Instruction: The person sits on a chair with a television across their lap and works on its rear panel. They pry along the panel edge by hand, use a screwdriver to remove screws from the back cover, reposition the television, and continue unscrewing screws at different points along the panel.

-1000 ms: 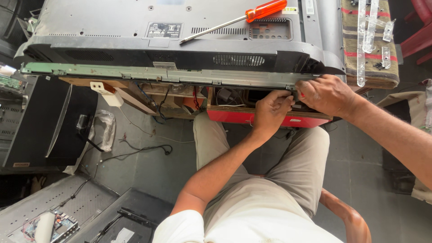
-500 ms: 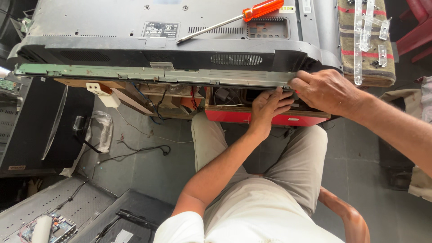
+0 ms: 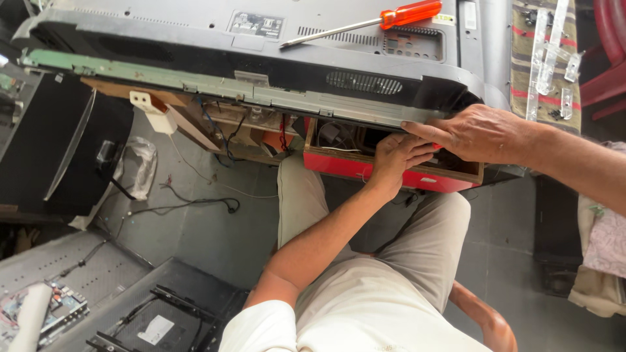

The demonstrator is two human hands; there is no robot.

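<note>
Left hand (image 3: 396, 155): raised in front of the seated person, fingers curled against the underside of the metal edge strip (image 3: 261, 88) of a flat television (image 3: 274, 45) lying face down; the grip is bent around the strip's lower lip, though whether it pinches anything small cannot be told. Right hand (image 3: 479, 133): entering from the right, palm down, fingers extended and pressed flat onto the same strip near its right end, not clenched, just beside and partly above the left hand. Metal edge strip: grey-green, running from the far left of the television's near edge to the hands, partly lifted away from the dark bezel. Television: grey rear panel upward, resting on the worktop. Screwdriver (image 3: 365, 21): orange handle, steel shaft, lying loose on the rear panel, well apart from both hands. Red drawer (image 3: 365, 171): open beneath the television's edge, directly under the hands, holding dark items too shadowed to identify. Clear plastic brackets (image 3: 548, 52): on a striped cloth at the right. Floor: grey, with loose black cables (image 3: 195, 205) and a circuit board (image 3: 55, 309) at lower left.
</note>
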